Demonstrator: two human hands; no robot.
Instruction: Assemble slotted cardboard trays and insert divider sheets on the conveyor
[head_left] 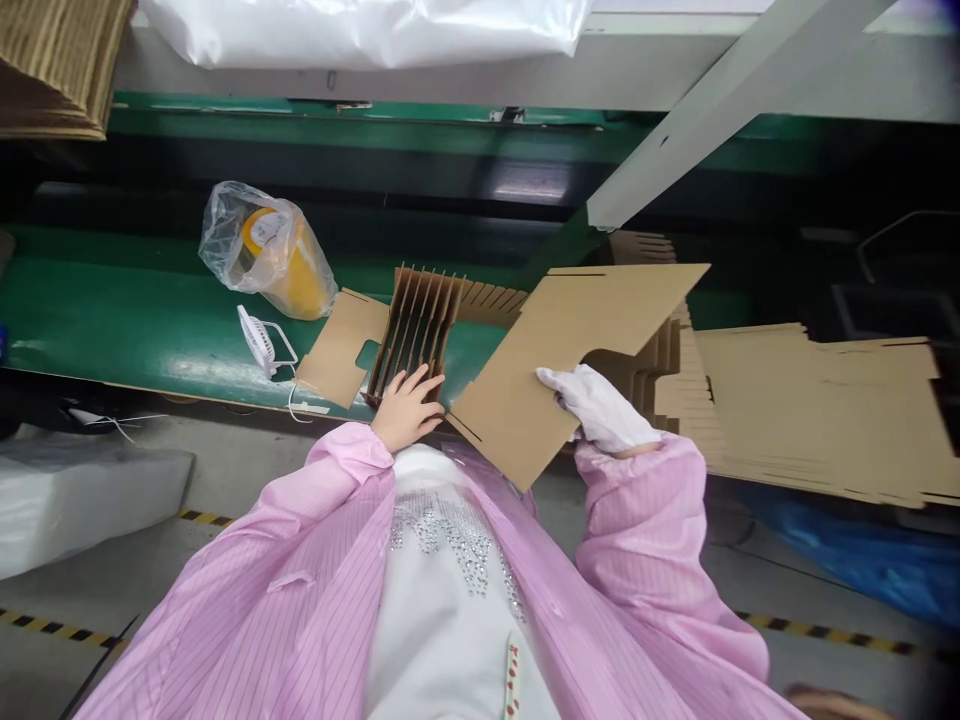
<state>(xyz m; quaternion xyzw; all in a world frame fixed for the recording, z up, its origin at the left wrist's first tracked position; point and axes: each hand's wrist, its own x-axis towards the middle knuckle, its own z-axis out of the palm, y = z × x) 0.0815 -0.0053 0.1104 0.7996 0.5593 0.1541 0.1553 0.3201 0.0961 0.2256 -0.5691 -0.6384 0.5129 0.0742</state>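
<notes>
And here, at the centre of the frame, the upright cardboard slats [420, 320] stand in a close row on the green work surface [112, 310], looking partly put together. The person's bare left hand [409, 408] lies on their near end, fingers spread apart, clamped on nothing that shows. Just right of centre, the gloved right hand [604, 408] has a large cardboard sheet [525, 360] clamped by its edge beside the cutout; the thumb's underside grip is hidden. That sheet is tilted, its lower-left corner near the slats, and it does not look joined to them.

So the row appears well formed, while the sheet's placing looks undone. A flat notched panel [341, 345] lies against the row's left side; whether it is locked in, one cannot tell. Slotted strips [491, 300] lie behind, and over at the right of the frame a pile of cardboard panels [817, 410] awaits, seemingly unused.
</notes>
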